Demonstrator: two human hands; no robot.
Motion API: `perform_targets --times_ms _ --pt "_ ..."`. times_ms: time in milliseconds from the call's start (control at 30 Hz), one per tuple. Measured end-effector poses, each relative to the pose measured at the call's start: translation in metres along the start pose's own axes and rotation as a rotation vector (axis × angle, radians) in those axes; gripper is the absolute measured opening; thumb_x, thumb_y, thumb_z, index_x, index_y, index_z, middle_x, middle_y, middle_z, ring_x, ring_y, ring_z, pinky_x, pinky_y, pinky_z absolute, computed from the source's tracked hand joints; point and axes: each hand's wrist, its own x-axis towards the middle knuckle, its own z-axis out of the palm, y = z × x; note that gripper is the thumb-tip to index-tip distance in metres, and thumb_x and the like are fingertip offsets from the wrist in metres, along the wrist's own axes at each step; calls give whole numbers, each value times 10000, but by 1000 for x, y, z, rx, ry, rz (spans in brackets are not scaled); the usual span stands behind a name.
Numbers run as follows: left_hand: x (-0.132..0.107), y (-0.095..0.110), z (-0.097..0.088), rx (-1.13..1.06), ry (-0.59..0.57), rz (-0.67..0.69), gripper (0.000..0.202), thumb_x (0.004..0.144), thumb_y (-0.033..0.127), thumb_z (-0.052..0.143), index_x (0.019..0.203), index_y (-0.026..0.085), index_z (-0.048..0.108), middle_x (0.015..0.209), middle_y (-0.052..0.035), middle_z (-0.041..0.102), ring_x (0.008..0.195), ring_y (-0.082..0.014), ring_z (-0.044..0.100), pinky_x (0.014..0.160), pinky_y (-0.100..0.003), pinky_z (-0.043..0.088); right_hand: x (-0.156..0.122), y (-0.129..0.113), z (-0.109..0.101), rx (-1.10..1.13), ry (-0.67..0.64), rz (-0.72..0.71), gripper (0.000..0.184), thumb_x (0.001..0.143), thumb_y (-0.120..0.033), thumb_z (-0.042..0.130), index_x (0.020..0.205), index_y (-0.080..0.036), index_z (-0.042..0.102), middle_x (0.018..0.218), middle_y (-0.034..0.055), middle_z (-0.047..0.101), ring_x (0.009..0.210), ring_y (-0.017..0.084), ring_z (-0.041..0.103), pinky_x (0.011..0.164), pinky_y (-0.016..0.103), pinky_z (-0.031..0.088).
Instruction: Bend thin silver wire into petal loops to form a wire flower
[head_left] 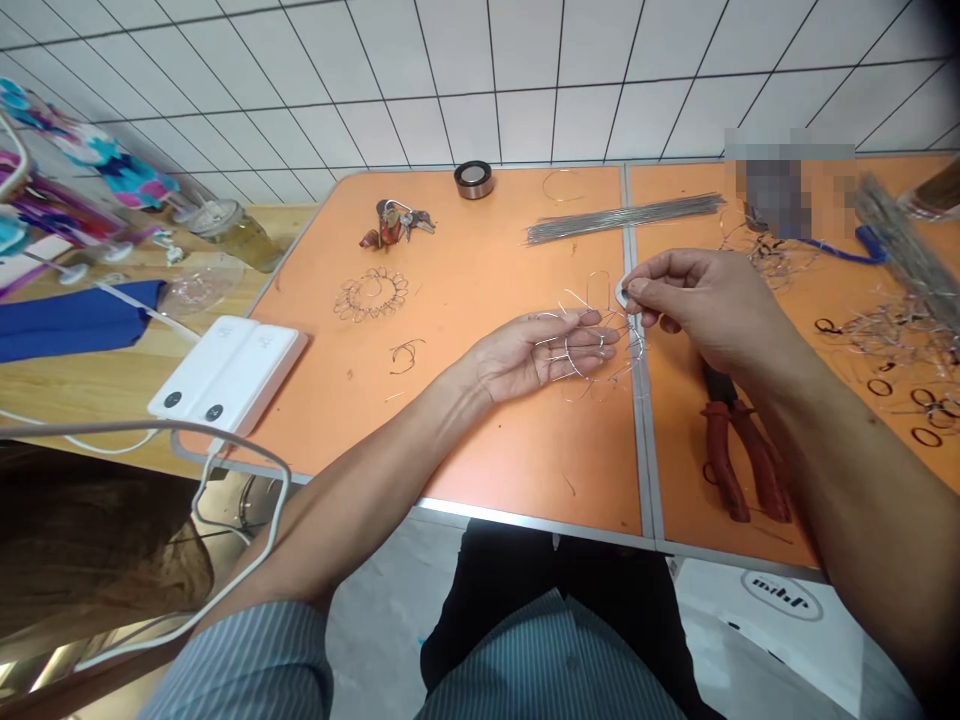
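A flower-like ring of thin looped wire (571,368) lies across the fingers of my left hand (536,352). That hand is palm up, its thumb over the wire. Just to the right, my right hand (701,300) pinches a small pale round disc (621,291) between thumb and forefinger, at the wire ring's upper right edge. Whether disc and wire touch is unclear. Red-handled pliers (721,455) lie partly hidden under my right forearm. Another looped wire ring (373,294) rests on the orange table to the left, near a small wire scrap (406,356).
A bundle of straight wires (622,218), a roll of tape (474,179) and keys (397,225) lie toward the tiled wall. Loose wire bits (892,345) and dark rings spread at right. A white power bank (229,375) with cable sits at the left edge.
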Motion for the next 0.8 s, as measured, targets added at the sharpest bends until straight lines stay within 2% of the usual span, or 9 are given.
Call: perform_targets --times_ms 200,333,567,800 --pt "3 -3 -6 -8 -8 5 216 1198 170 671 1174 108 877 1207 -188 928 1109 -228 920 1139 -351 689 2 2 0 -4 -5 -24 211 988 -143 849 824 -274 823 843 56 807 740 204 649 787 390 548" --pt "3 -2 -7 3 16 -4 205 1190 185 694 1191 111 885 1178 -178 933 1083 -231 924 1134 -363 693 2 3 -1 -16 -20 -25 202 993 -176 877 833 -286 819 856 58 817 751 215 659 807 405 572" --pt "2 -1 -4 2 41 -15 226 1196 190 686 1140 112 890 1143 -164 936 1039 -229 926 1086 -354 699 1 -1 0 -15 -1 -4 257 1020 -104 828 818 -264 820 843 52 797 734 194 650 813 395 545" --pt "2 -1 -3 14 39 -9 276 1222 252 665 1128 118 886 1171 -174 937 1027 -228 925 1091 -371 702 1 1 -1 10 -11 -5 272 1032 -99 824 822 -271 831 863 58 799 734 201 645 804 402 529"
